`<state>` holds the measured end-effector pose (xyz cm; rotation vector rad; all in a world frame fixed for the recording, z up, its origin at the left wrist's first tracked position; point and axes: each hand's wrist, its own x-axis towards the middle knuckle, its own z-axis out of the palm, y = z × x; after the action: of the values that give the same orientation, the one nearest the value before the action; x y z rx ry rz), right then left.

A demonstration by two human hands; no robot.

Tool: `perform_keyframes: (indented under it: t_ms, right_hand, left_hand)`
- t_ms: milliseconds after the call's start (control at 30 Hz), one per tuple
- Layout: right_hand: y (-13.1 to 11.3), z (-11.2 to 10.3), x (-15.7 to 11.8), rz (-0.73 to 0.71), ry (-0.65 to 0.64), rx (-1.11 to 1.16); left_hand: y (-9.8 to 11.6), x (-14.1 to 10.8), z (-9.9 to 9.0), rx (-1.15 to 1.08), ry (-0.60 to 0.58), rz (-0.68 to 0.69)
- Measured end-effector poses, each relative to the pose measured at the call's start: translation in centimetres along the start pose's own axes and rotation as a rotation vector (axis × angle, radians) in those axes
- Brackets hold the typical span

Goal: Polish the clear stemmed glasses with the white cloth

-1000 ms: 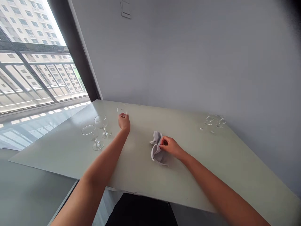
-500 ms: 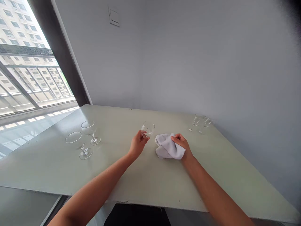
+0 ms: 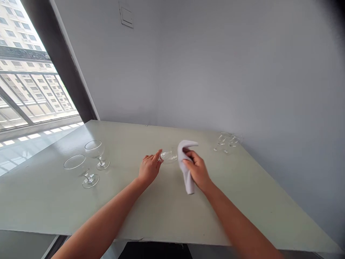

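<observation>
Near the middle of the table, my left hand is closed on the stem end of a clear stemmed glass, which is tilted onto its side with its bowl toward the right. My right hand grips a folded white cloth just right of the glass's rim. The cloth stands between the bowl and my right fingers and hangs down in front. Two more stemmed glasses stand upright at the left, one nearer and one farther back.
At the back right of the pale table are several clear glasses near the wall. A window with a railing is at the left. The table's front edge runs close to my body.
The glass in my left hand has tipped from upright onto its side. My right hand has moved left with the cloth, which now hangs narrower beside the rim. The view has shifted slightly.
</observation>
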<state>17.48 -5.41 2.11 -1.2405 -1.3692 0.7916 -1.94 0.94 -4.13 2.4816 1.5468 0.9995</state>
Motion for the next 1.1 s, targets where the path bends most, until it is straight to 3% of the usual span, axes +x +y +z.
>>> perform_keyframes:
  t_ms: [133,300,467,567,733,867,933,1100]
  right_hand:
    - [0.2,2.0,-0.9,0.034,-0.228,-0.023]
    - [1.3,0.5,-1.1,0.273,-0.412,0.257]
    - [1.7,0.0,-1.3,0.292,-0.430,0.220]
    - [1.7,0.2,-1.5,0.183,-0.286,0.109]
    - [1.9,-0.9,-1.3,0.027,0.110,-0.108]
    - [1.8,-1.5,-1.3,-0.091,0.344,-0.176]
    - [1.8,-1.0,-1.6,-0.065,0.277,-0.158]
    - [1.8,0.9,-2.0,0.188,-0.175,0.131]
  left_hand:
    - [0.1,-0.2,-0.3,0.080,0.005,0.083]
    - [0.6,-0.3,-0.5,0.129,-0.013,0.240]
    - [1.1,-0.7,0.0,0.106,-0.048,0.331]
    - [1.6,-0.7,0.0,0.099,-0.107,0.242]
    - [1.5,-0.3,-0.5,0.066,-0.121,0.035]
    - [0.9,-0.2,-0.5,0.076,-0.105,-0.008]
    - [0.9,-0.2,-0.3,0.064,-0.099,0.039]
    - [1.1,-0.3,-0.5,0.075,-0.067,0.136]
